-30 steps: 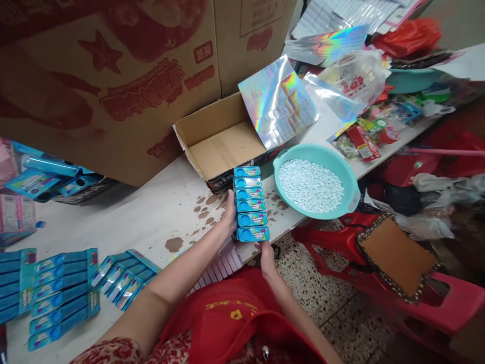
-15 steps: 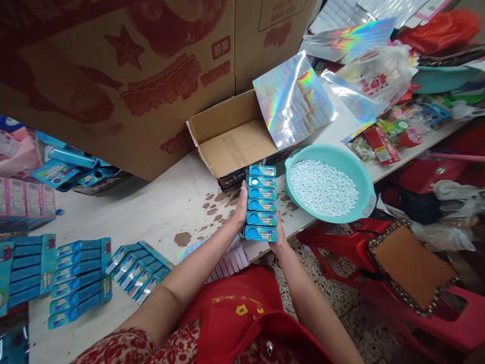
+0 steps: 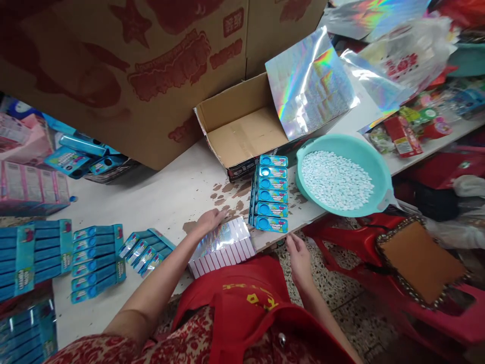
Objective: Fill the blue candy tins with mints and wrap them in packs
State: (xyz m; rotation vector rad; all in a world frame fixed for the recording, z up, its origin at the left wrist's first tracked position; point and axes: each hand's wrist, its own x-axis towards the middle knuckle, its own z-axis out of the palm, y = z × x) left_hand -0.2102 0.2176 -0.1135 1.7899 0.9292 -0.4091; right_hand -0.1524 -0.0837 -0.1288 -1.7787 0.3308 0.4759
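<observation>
My left hand (image 3: 211, 221) lies at the upper left edge of a shiny holographic card pack (image 3: 223, 241) with a row of pale pink-edged strips, its fingers stretched out over it. Below the table's front edge is my right hand (image 3: 299, 257), fingers loosely bent and apart from anything, near the lower right corner of a column of blue candy tins (image 3: 271, 196). That column lies on the table with printed labels facing up and touches neither hand. Right of it sits a turquoise basin (image 3: 382, 186) holding many small white candies (image 3: 337, 179).
Behind the tins stands an open cardboard box (image 3: 215, 107) with a holographic sheet (image 3: 306, 86) leaning over it. More packs of blue tins (image 3: 96, 260) line the left side. A large carton (image 3: 151, 91) rises at the back. A red stool (image 3: 341, 242) stands at right.
Both hands have let go of the column of blue tins, which now lies on the table. My left hand moved left to the holographic pack; my right hand drew down and away.
</observation>
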